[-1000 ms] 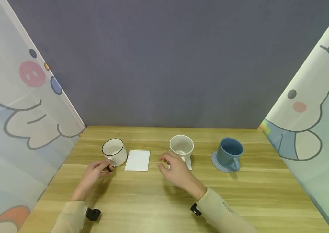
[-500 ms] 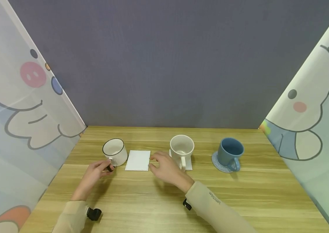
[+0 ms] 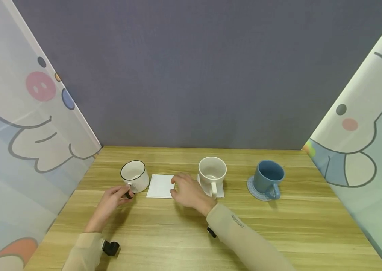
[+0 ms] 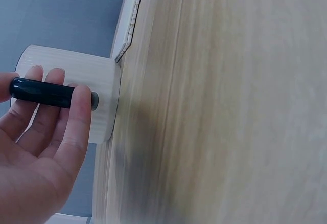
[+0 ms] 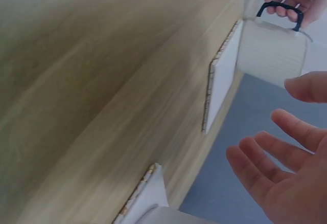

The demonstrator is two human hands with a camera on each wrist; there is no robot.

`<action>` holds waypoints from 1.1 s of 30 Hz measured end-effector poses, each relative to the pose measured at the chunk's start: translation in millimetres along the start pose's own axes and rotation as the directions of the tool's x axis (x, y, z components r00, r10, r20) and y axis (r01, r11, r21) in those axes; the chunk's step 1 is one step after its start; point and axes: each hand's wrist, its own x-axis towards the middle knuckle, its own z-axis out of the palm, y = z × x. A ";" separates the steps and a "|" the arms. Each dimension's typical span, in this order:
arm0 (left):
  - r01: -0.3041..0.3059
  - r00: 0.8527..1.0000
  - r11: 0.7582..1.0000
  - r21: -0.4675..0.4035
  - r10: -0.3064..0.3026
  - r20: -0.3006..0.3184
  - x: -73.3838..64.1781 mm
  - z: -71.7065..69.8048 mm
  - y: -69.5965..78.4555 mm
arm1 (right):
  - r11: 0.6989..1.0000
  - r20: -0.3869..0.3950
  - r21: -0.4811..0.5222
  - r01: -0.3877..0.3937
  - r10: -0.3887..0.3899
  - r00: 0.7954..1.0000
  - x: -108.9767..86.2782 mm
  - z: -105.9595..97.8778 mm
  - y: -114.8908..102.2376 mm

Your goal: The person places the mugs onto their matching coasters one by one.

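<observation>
My left hand (image 3: 111, 200) grips the black handle (image 4: 43, 92) of a white mug with a dark rim (image 3: 139, 183). The mug stands upright on the table, just left of a square white coaster (image 3: 158, 187). My right hand (image 3: 190, 192) is over the coaster's right edge, thumb and fingers spread apart, holding nothing. In the right wrist view its fingers are relaxed, with the coaster and the left hand's mug beyond them. Right beside that wrist, an all-white mug (image 3: 208, 184) stands on a second square coaster (image 3: 220, 192), partly covered by mug and hand.
Farther right, a blue mug (image 3: 264, 182) stands on a round light-blue coaster (image 3: 253, 192), its handle toward the front. A grey panel (image 3: 197, 75) rises behind the wooden table (image 3: 164, 237). Cartoon-printed curtains (image 3: 353, 165) flank both sides.
My right hand has moved left, from in front of the all-white mug to over the square coaster. My left hand keeps its grip on the dark-rimmed mug, which stays in place.
</observation>
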 end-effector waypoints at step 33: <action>0.009 1.000 1.000 -0.015 -0.010 -0.021 1.7 1.5 -2.4 | 0.984 0.172 -0.175 0.006 0.025 0.985 21.4 29.6 19.5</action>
